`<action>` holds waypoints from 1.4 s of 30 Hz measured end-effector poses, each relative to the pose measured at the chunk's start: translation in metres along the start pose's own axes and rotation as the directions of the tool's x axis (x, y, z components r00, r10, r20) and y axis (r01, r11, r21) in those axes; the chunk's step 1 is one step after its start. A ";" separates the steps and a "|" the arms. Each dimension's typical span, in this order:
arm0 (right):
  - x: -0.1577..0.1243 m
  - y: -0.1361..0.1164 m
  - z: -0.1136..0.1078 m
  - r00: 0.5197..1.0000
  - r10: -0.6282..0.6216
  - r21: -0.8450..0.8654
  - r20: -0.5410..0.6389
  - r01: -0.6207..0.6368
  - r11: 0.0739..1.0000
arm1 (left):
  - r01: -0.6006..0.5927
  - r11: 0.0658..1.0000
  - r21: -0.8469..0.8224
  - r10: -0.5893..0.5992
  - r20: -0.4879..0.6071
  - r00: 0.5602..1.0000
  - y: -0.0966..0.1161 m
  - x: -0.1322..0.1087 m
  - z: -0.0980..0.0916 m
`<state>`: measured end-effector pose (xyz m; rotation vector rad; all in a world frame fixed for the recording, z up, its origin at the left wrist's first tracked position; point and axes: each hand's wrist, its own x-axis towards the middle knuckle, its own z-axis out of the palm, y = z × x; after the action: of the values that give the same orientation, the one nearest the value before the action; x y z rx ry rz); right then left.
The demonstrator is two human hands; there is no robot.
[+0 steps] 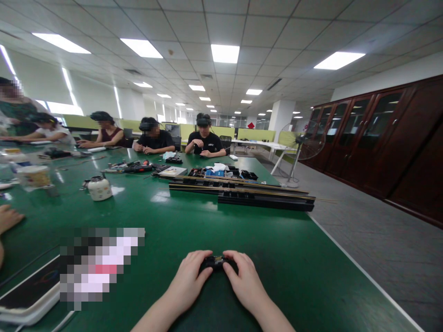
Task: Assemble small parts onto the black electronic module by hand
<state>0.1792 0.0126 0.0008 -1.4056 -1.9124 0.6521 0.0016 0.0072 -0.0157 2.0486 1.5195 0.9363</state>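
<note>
Head view: small black part gripped between both hands

Far left of the grip, a co-worker's hand (8, 217) is seen resting on the green table (284, 258). A white-edged tablet (26, 297) is laid flat nearer than that hand, well apart from the gripped piece. Beyond the grip and to its left, a paper cup (33, 176) and a white jar (99, 188) are stood upright.

The left hand (188, 279) is closed on the left end of a small black part (216, 263), with its fingers curled over the top. The part is held low over the table, between the two hands and touched by both. Whether it rests on the surface cannot be told. The right hand (242, 276) is closed on the right end in the same way.

Beyond the grip and slightly to its right, long black rails (249, 196) are laid across the table. Further back, seated people (204, 138) are ranged along the far side. Far right of the grip, dark wooden cabinets (380, 133) are lined along the wall.
</note>
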 end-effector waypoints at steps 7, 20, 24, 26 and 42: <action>0.000 -0.001 0.000 1.000 -0.009 -0.005 0.001 0.009 1.000 | -0.004 1.000 0.011 0.004 0.004 1.000 0.000 -0.001 -0.001; 0.001 0.000 0.000 1.000 -0.015 -0.008 -0.005 0.015 1.000 | 0.000 1.000 0.012 0.000 0.007 1.000 0.001 -0.001 -0.001; 0.000 -0.001 -0.001 1.000 -0.023 -0.008 -0.003 0.023 1.000 | -0.001 1.000 0.014 0.001 0.004 1.000 0.001 -0.001 -0.001; 0.000 -0.001 -0.001 1.000 -0.022 -0.009 -0.003 0.022 1.000 | -0.006 1.000 0.010 0.006 0.003 1.000 0.001 -0.001 -0.001; 0.000 -0.001 0.000 1.000 -0.022 -0.017 -0.011 0.022 1.000 | 0.010 1.000 0.003 -0.010 -0.002 1.000 0.003 0.000 -0.002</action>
<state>0.1787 0.0125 0.0021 -1.3937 -1.9262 0.6170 0.0023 0.0059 -0.0123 2.0406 1.5318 0.9327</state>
